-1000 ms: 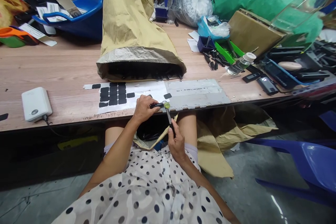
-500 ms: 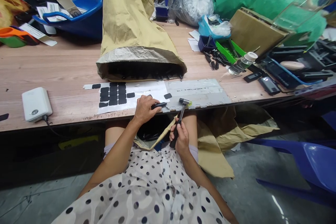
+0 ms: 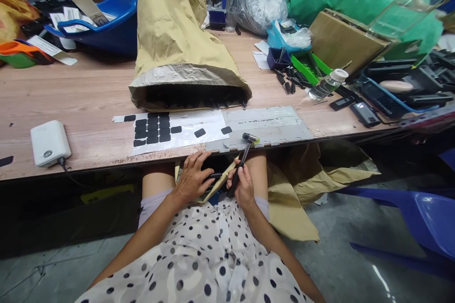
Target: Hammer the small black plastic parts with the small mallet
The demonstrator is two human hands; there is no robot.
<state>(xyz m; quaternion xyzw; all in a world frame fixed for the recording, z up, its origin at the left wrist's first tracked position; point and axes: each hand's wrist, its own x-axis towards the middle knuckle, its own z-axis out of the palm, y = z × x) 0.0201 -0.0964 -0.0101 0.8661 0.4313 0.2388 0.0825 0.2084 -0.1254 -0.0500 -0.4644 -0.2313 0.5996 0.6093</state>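
My left hand [image 3: 192,176] is just below the table edge, over the mouth of a paper sack [image 3: 217,184] between my knees. Its fingers are stretched and apart. A slim black part [image 3: 215,176] shows beside the thumb and fingertips; whether it still touches them is unclear. My right hand [image 3: 242,185] grips the black handle of a small hammer [image 3: 245,158], its head with a yellow-green face raised near the table edge. On the table in front lie a white sheet with black rounded pads [image 3: 152,128] and a grey metal plate [image 3: 270,125].
A large open paper sack [image 3: 185,47] of black parts lies behind the sheet. A white power bank [image 3: 50,143] with a cable sits left. Rightward are a green tray [image 3: 309,67], a clear bottle [image 3: 327,85] and black casings [image 3: 364,114]. A blue chair [image 3: 419,220] stands at right.
My left hand has moved down off the table edge with the black part, to the sack below, and its fingers have spread. My right hand and the hammer have barely moved.
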